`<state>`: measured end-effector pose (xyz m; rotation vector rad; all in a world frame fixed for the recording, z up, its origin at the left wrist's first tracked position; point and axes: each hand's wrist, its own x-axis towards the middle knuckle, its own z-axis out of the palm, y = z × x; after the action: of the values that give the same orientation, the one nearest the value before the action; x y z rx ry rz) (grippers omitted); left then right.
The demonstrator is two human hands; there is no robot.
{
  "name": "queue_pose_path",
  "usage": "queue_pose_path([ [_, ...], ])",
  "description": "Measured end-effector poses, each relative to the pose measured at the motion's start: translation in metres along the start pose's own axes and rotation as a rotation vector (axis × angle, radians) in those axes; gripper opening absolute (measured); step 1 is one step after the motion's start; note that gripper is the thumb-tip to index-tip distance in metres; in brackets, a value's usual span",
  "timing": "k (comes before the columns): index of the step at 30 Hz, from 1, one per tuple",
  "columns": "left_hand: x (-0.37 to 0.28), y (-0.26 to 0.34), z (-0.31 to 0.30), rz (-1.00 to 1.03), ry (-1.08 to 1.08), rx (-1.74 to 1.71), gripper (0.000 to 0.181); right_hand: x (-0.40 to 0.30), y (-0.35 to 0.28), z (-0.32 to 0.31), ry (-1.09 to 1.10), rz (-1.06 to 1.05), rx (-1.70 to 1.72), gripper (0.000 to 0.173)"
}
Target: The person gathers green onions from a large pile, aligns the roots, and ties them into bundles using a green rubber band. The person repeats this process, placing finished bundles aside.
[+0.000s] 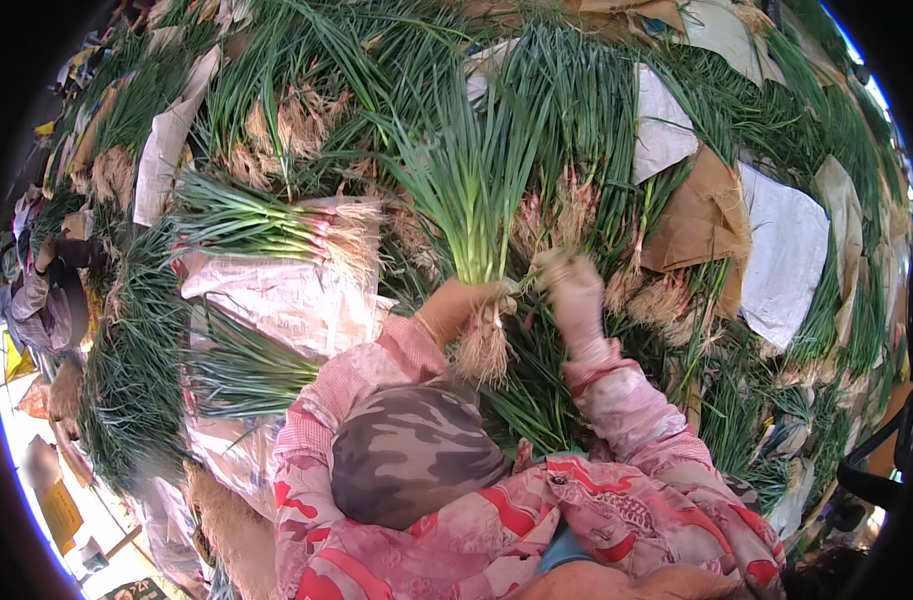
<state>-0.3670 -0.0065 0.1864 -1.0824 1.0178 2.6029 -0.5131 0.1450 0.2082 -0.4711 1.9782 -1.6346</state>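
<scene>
In the head view my left hand (462, 304) grips a bunch of scallions (471, 217) just above the roots, with the green leaves fanning upward. Pale stringy roots (485, 352) hang below the fist. Right beside it is my right hand (575, 296), its fingers blurred near the scallion pile (576, 202); whether it holds something cannot be made out. A sorted scallion bundle (276, 225) lies on a printed white sack (284, 300) to the left. Below that, more scallion leaves (250, 367) stretch toward my left sleeve.
Scallion heaps surround me, some with roots (295, 124) toward me. A brown sheet (696, 214) and white sacks (785, 251) cover parts of the right-hand piles. My camouflage-covered knee (415, 457) rises in front. At far left another person (43, 300) is partly visible.
</scene>
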Motion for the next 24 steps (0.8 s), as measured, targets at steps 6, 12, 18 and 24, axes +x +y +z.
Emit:
queue_pose_path([
  [6, 0.004, -0.007, 0.008, 0.069, 0.133, 0.151, 0.026, 0.016, 0.0, -0.003, -0.304, 0.151, -0.221, 0.026],
  [12, -0.004, 0.004, 0.019, 0.144, 0.178, 0.265, 0.024, 0.007, 0.028, 0.03, -0.264, 0.102, -0.244, 0.03],
  [18, -0.011, 0.024, 0.029, 0.407, 0.245, 0.138, 0.024, -0.01, 0.049, -0.01, -0.195, 0.075, -0.411, 0.023],
  [24, 0.004, 0.02, -0.008, 0.136, 0.132, 0.034, 0.031, -0.012, 0.049, -0.061, -0.895, -0.32, -0.984, 0.034],
])
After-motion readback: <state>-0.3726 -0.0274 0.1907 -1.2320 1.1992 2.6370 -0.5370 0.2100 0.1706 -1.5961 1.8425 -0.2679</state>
